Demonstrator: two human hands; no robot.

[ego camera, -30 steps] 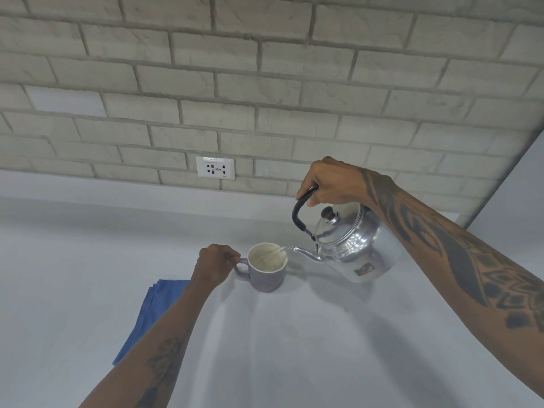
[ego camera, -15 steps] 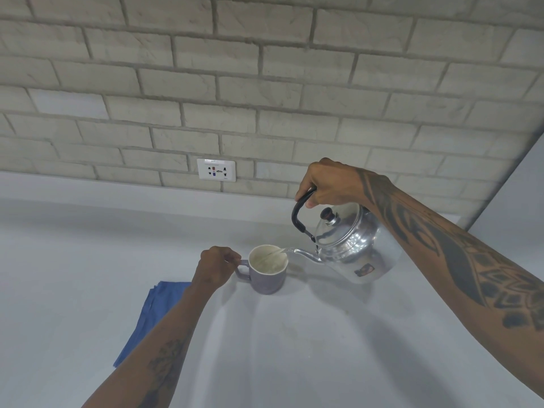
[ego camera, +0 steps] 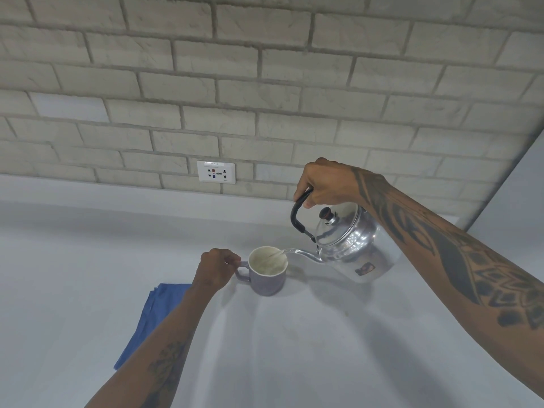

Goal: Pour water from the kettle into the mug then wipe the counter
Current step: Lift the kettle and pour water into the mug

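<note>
Kettle (ego camera: 350, 245) of shiny metal hangs tilted above the table (ego camera: 294, 348), its black handle gripped by the closed right hand (ego camera: 326, 184). A thin stream of water (ego camera: 278, 254) runs from its spout into the purple mug (ego camera: 268, 270). The left hand (ego camera: 216, 269) grips the mug's handle. A folded blue cloth (ego camera: 153, 316) lies just left of the left forearm.

The person's right hand (ego camera: 326, 184) is gripping overhead in a closed fist, its tattooed forearm reaching in from the right. The left hand (ego camera: 216, 269) is curling shut lower down, its forearm stretching up from below.
</note>
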